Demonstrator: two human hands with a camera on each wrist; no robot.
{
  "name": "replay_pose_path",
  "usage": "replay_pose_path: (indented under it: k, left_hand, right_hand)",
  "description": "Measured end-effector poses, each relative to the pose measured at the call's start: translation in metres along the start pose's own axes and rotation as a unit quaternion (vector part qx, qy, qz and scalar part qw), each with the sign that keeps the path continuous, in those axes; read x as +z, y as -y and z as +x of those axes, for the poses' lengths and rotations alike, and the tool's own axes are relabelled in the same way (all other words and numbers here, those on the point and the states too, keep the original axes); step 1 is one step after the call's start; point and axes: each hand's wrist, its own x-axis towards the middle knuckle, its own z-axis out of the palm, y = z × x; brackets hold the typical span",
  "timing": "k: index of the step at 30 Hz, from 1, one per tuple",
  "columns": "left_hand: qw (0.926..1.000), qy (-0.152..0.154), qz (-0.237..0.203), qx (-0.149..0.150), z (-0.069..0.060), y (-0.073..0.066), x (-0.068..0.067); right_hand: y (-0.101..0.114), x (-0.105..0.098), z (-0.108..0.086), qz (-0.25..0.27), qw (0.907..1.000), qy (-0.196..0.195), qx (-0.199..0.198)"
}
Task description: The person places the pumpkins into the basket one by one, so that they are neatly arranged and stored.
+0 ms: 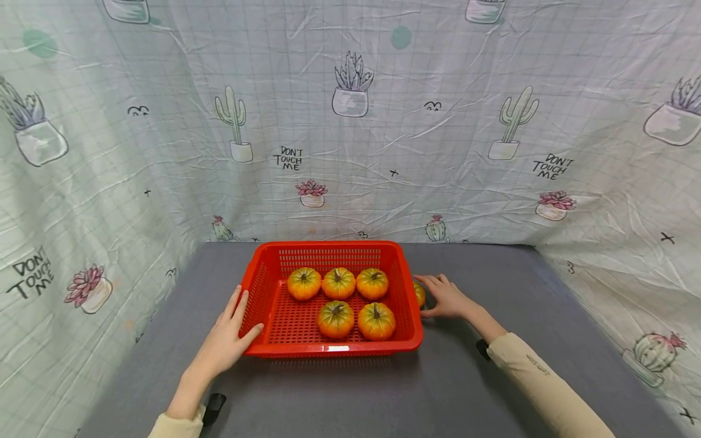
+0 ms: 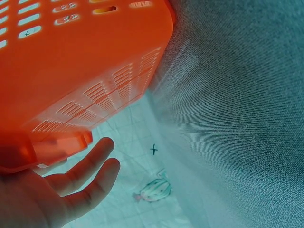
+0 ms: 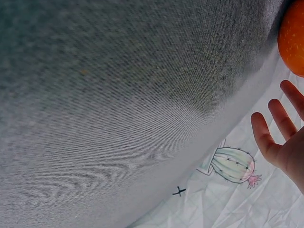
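Observation:
A red plastic basket (image 1: 338,349) with slotted walls sits on the grey table. Inside it are several small orange-and-green pumpkins (image 1: 336,319), most of them towards the right. My left hand (image 1: 223,340) rests on the basket's left rim, thumb towards the near corner; in the left wrist view, its fingers (image 2: 95,192) extend loosely past the rim. Just outside the right wall, another pumpkin (image 1: 419,294) is partly hidden by the basket. My right hand (image 1: 449,299) is around that pumpkin with fingers spread. In the right wrist view three fingers stand apart from the orange pumpkin (image 3: 293,40).
Grey cloth (image 1: 350,395) covers the table. A pale curtain (image 1: 350,182) printed with potted cacti and lettering hangs behind the table and along both sides. Dark wrist devices (image 1: 213,409) sit at the cuffs of both beige sleeves (image 1: 547,383).

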Motion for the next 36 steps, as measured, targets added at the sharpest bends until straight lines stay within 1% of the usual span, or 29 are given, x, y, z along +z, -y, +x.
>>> replay_pose_path:
  k: [6,14,19,25,36]
  left_hand:
    - [1.0,-0.004,-0.003,0.002,0.0,0.001,0.001]
    - [1.0,-0.004,-0.003,0.005,0.0,0.001,0.0]
    - [1.0,0.002,-0.005,-0.001,0.0,0.0,0.0]
    - [1.0,0.0,-0.004,0.0,0.001,-0.002,0.0]
    - [1.0,0.002,-0.009,-0.003,0.0,0.0,0.0]
  right_hand:
    - [-0.004,0.002,0.004,-0.006,1.0,-0.007,0.002]
    - [-0.006,0.004,0.004,0.009,0.9999,-0.013,-0.003]
    - [-0.005,0.004,0.006,0.024,0.9997,-0.001,-0.004]
    - [-0.006,0.005,0.011,0.012,0.9998,0.013,-0.013]
    - [-0.011,0.003,0.01,0.021,0.9996,0.01,-0.015]
